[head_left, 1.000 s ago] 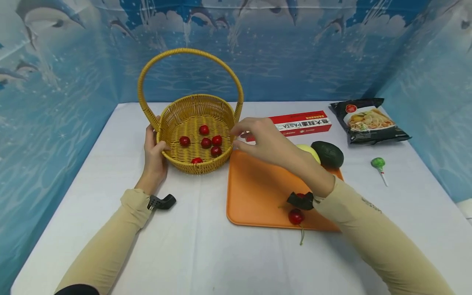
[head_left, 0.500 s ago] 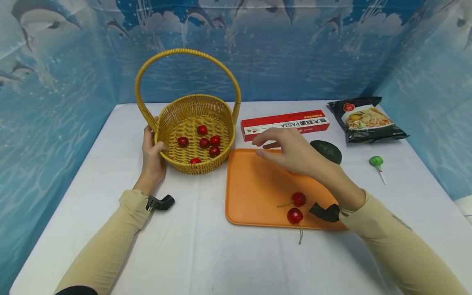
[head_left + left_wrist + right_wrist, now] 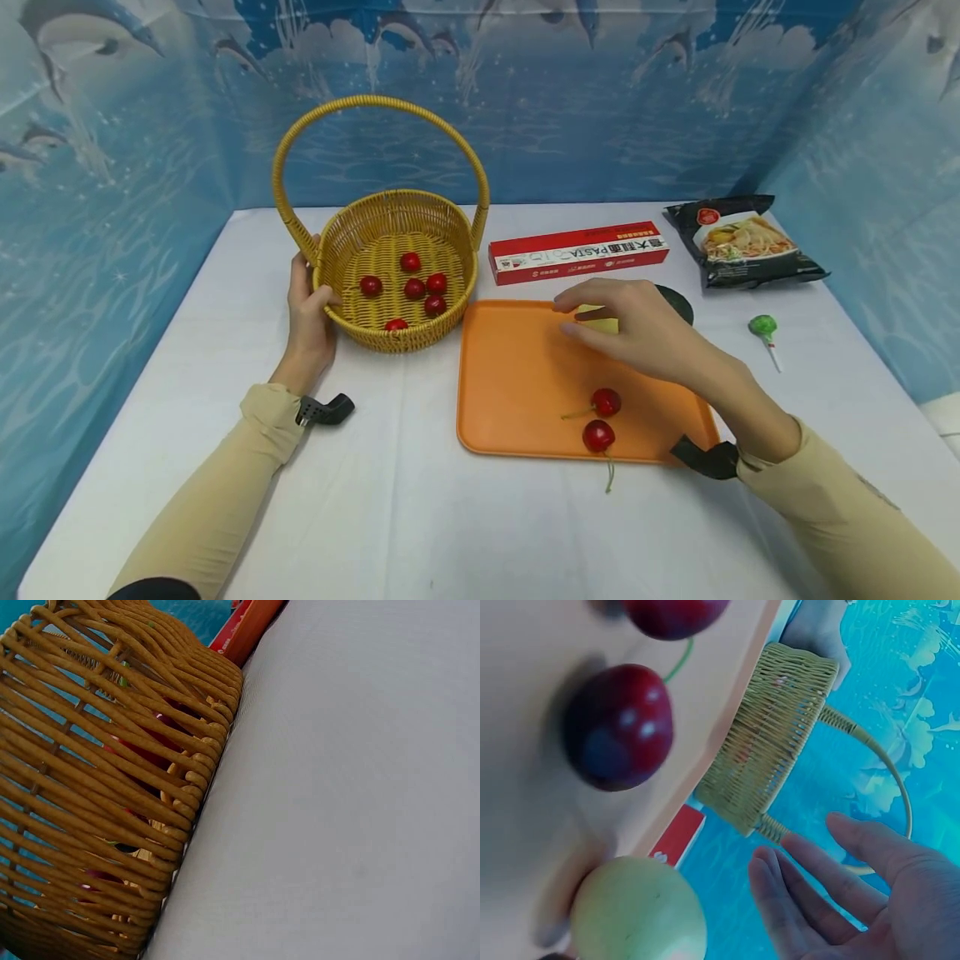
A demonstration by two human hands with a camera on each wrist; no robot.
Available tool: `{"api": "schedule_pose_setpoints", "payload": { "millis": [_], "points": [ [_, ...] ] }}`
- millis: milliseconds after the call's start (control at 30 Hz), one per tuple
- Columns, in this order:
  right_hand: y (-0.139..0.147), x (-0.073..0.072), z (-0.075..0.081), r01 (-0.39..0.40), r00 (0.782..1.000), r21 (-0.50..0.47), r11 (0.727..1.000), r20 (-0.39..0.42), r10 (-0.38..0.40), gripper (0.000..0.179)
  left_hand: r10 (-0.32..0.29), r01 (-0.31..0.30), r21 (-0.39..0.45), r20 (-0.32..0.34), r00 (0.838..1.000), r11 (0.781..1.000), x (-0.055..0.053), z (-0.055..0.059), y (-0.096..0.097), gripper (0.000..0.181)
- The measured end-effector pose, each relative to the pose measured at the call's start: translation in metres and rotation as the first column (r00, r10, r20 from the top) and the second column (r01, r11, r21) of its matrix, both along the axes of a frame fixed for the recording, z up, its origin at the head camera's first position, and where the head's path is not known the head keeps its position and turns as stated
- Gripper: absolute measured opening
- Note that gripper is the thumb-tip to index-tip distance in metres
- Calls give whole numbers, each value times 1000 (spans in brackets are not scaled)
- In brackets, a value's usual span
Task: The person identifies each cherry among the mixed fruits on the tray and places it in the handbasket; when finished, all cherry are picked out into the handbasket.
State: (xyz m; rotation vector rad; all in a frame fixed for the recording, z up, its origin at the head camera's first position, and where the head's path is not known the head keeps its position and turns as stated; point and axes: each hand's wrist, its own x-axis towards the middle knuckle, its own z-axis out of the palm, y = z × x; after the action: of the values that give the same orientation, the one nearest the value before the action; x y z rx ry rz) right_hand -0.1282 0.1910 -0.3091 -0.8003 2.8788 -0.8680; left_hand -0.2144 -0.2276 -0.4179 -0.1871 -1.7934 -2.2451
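Observation:
My left hand [image 3: 309,329] grips the left side of a yellow woven basket [image 3: 397,215], thumb over its rim. Several red cherries [image 3: 410,262] lie inside; through the weave in the left wrist view they show only in part. My right hand [image 3: 641,332] hovers above an orange tray [image 3: 510,375], fingers apart and relaxed, nothing between them. Partly hidden beneath it is a round pale yellow-green fruit [image 3: 639,911]. On the tray's near part rest two stemmed cherries, an upper one [image 3: 606,402] and a lower one [image 3: 598,436] whose stem hangs over the tray edge.
Behind the tray lies a red pasta box [image 3: 577,252]. A dark green avocado [image 3: 678,302] is half hidden behind my right hand. Farther right are a black noodle packet [image 3: 746,242] and a green lollipop [image 3: 763,326]. Blue dolphin-print cloth encloses the white table [image 3: 405,517].
My right hand has drawn back from the basket's right rim, moving right over the tray with its fingers loosened. The left hand and basket stay nearly in place.

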Motion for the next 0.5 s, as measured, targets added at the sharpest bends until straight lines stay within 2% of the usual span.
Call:
{"api": "schedule_pose_setpoints", "payload": {
  "millis": [267, 500],
  "points": [
    [19, 17, -6, 29, 999, 7, 1000, 23, -29, 29, 8, -8, -9, 21, 1000, 1000, 1, -1, 1, 90],
    [33, 29, -13, 63, 998, 15, 998, 9, -63, 34, 7, -7, -12, 10, 1000, 1000, 0, -1, -1, 90]
  ]
}}
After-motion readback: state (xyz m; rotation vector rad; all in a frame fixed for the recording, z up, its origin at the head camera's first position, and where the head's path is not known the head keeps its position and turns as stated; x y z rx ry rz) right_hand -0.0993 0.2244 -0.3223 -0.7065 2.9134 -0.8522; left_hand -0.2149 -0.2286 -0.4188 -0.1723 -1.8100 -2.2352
